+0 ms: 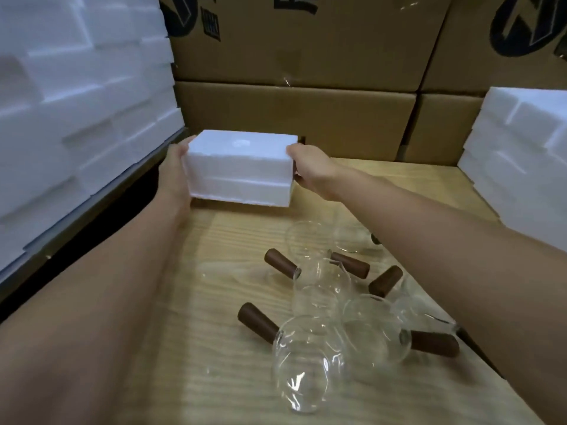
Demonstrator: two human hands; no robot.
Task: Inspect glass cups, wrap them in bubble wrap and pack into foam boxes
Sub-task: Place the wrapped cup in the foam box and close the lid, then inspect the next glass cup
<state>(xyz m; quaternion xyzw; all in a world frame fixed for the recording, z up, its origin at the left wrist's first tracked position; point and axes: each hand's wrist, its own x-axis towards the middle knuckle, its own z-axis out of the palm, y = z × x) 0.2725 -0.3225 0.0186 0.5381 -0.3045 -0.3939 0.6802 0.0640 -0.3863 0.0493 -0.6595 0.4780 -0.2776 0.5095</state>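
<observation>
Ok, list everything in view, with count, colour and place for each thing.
foam box: one, white, between both hands at the table's far end
left foam stack: one, white, along the left side
right foam stack: one, white, at the far right
cardboard boxes: several, brown, stacked behind the table
glass cups: at least five, clear with brown handles, lying clustered on the table's near right part
table: one, light wood grain, under everything
left hand: one, holds the foam box's left end
right hand: one, holds the foam box's right end
</observation>
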